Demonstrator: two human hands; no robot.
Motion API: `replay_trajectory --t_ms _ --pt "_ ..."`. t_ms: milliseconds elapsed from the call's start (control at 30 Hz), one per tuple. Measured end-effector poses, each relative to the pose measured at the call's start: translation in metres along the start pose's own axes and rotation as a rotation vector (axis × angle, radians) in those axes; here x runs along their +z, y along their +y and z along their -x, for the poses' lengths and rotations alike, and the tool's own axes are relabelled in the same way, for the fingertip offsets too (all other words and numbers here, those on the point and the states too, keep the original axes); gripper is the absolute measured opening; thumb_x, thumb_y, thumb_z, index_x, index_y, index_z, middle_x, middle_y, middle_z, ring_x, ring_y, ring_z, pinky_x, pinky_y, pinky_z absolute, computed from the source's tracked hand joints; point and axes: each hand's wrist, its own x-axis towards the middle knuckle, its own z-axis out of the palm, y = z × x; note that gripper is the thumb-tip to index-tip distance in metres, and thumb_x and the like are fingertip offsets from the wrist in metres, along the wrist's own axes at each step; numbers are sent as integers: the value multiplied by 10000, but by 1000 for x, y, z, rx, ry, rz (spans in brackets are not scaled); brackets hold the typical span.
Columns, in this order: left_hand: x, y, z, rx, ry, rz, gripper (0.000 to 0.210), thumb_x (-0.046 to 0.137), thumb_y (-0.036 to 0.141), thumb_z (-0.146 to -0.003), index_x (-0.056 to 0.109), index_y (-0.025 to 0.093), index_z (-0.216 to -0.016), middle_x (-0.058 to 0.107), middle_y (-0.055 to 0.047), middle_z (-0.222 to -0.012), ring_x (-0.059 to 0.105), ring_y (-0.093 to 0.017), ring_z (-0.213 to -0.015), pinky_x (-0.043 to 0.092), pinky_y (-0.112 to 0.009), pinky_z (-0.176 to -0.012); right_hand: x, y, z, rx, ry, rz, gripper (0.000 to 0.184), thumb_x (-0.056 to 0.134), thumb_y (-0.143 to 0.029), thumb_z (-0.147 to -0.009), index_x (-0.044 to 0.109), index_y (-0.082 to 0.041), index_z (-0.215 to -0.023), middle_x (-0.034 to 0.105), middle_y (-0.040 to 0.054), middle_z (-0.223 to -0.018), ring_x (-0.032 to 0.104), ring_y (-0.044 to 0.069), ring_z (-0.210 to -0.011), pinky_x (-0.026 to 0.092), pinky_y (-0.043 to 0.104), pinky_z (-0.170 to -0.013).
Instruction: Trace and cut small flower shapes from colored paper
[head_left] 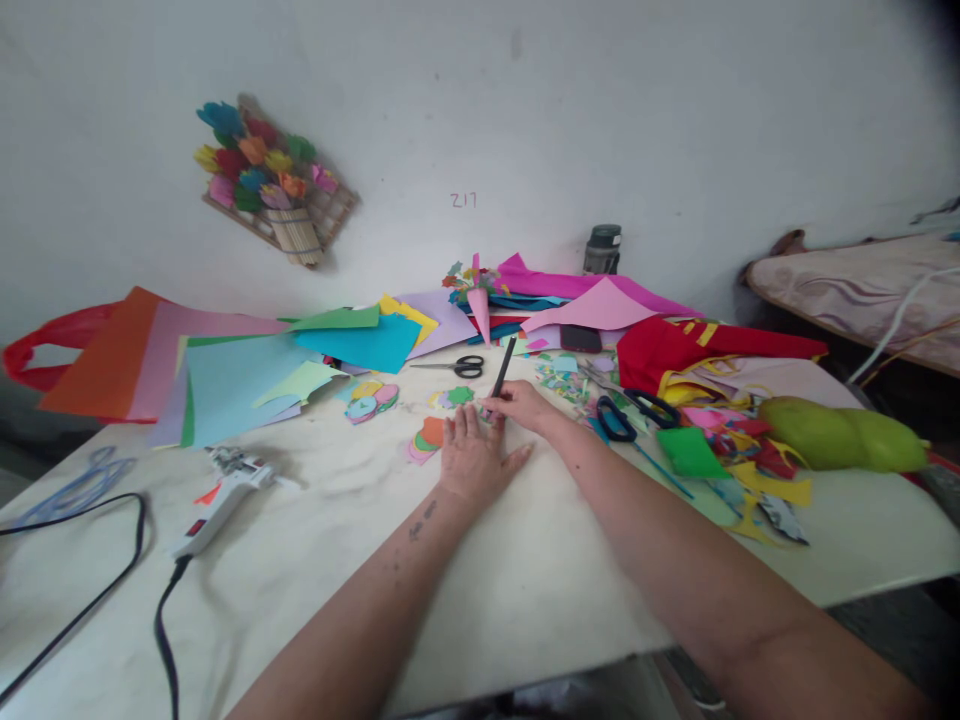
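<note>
My right hand (pixel 519 402) is closed around a slim black pen or pencil (pixel 505 366), held upright with a slight tilt. Its lower tip is hidden by the fingers. Flat on the table beside it lies my left hand (pixel 471 458), fingers stretched forward. A small pale piece seems to be under the fingertips, but I cannot make it out. Just beyond them is a green scalloped paper cut-out (pixel 460 397). Orange, green and pink paper cut-outs (pixel 427 436) lie left of my left hand, and a pile of rounded paper cut-outs (pixel 361 408) is farther left.
Small black-handled scissors (pixel 470 367) and larger blue-handled scissors (pixel 616 420) lie on the table (pixel 525 590). A glue gun (pixel 225 505) with a black cord is at left. Coloured sheets (pixel 244 385) line the back. Paper scraps (pixel 694 453) and a green gourd-like object (pixel 840 435) are right.
</note>
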Motion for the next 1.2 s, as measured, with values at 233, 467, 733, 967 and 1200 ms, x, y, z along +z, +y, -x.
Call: replay_trajectory --t_ms 233,467,733,967,1200 --pt "0 0 0 5 -7 6 753 177 668 -792 305 201 -1369 280 -154 -1427 188 -317 -1324 132 -495 -1050 0 0 0 -2 -9 14 206 640 -335 -693 695 -137 -715 670 39 -624 609 155 -620 474 254 -620" --pt "1 0 0 -4 -3 8 758 172 677 -788 296 209 -1371 275 -147 -1431 196 -323 -1319 137 -491 -1049 1 7 -3 -15 -16 7 252 628 -368 -698 690 -129 -749 671 36 -642 606 142 -624 471 238 -618" --pt "1 0 -1 3 -6 4 761 173 677 -787 289 206 -1374 266 -167 -1429 189 -329 -1321 134 -496 -1049 2 6 -4 2 5 -9 202 636 -328 -702 684 -134 -731 670 33 -638 607 140 -627 475 234 -622" --pt "0 0 0 4 0 -9 749 176 668 -794 301 205 -1369 269 -176 -1426 191 -330 -1320 141 -491 -1049 3 3 -3 6 10 -34 178 650 -311 -693 679 -137 -720 659 20 -610 612 142 -623 483 236 -621" --pt "0 0 0 -1 -23 -3 747 180 670 -793 303 209 -1368 259 -166 -1432 178 -333 -1323 131 -497 -1050 4 4 -3 27 27 -29 167 654 -305 -688 683 -145 -728 659 17 -616 616 144 -621 482 235 -611"
